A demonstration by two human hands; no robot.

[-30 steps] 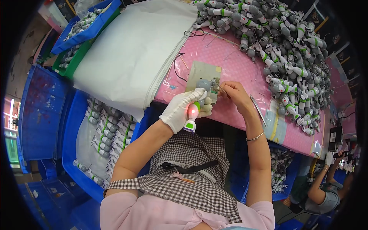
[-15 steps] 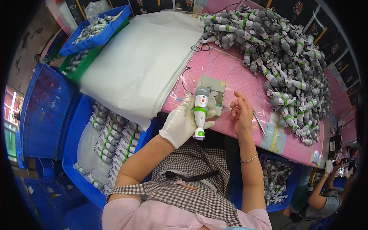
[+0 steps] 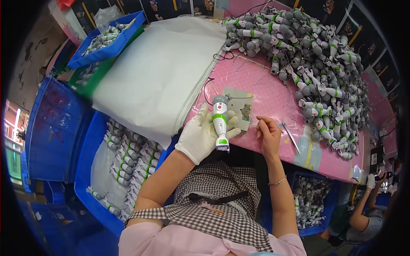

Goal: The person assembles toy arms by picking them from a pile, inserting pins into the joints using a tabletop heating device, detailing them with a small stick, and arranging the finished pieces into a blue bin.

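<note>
My left hand [image 3: 198,135], in a white glove, is closed around a toy arm [image 3: 220,121]. The toy arm is white with green bands, a red dot and a grey rounded end pointing away from me. My bare right hand [image 3: 270,135] hovers at the table's near edge, its fingers curled in toward the thumb. Whether anything small sits between those fingertips I cannot make out. Behind the toy arm lies a grey flat block [image 3: 240,104] on the pink table cover [image 3: 260,91]. Right of my right hand rest metal tweezers [image 3: 291,137].
A large heap of toy arms [image 3: 316,72] covers the table's right side. White sheets [image 3: 153,72] lie on the left. Blue bins [image 3: 81,173] with toy arms stand below, and a blue tray [image 3: 106,38] sits at back left. Another person [image 3: 365,217] works at far right.
The toy arm has turned slightly and shifted a little left in my left hand. My right hand has come lower, with its index finger bent closer to the thumb.
</note>
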